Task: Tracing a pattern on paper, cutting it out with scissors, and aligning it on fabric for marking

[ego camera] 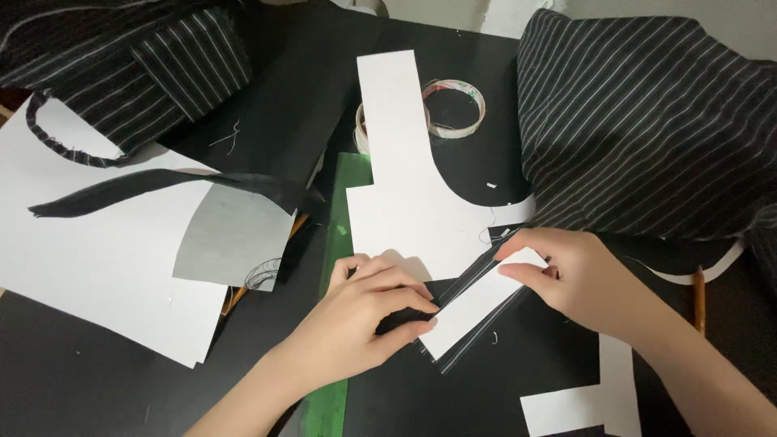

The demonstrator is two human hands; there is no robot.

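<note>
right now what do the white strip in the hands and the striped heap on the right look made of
White strip: looks like matte paper or thin card, flat with crisp cut edges. Striped heap: woven cloth, dark with thin pale stripes, lying in soft folds.

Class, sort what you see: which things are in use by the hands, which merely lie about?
In use: left hand, right hand, narrow white paper strip, dark striped fabric piece beneath it.

Lying about: white tape rolls, green ruler, orange pencil.

A sewing or tailoring workspace: a black table (97, 380) strewn with white paper patterns (413, 194), striped dark fabric (647, 113), tape rolls (455, 108), a green ruler (344, 194) and pencils (698, 299) (loose threads lie about too)
</note>
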